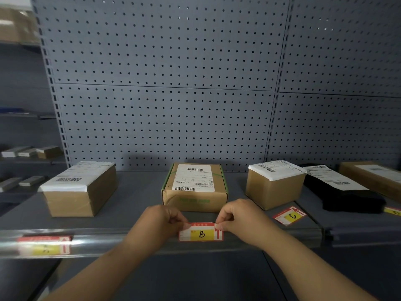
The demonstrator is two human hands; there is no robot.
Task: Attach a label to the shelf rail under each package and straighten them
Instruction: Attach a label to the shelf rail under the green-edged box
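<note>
A red and yellow label marked B [201, 233] sits against the shelf rail [104, 244], straight below the middle cardboard package [195, 187]. My left hand [161, 221] pinches its top left corner and my right hand [237, 216] pinches its top right corner. Another label [44, 246] lies behind the rail's clear strip under the left package [80, 189]. A label marked C [289, 216] lies loose and tilted on the shelf in front of the right package [274, 184].
A black soft parcel [340, 192] and a flat brown box [373, 177] lie on the neighbouring shelf at the right, with a yellow label [392, 211] by them. Grey pegboard [165, 83] forms the back wall. Small boxes sit on shelves at the far left.
</note>
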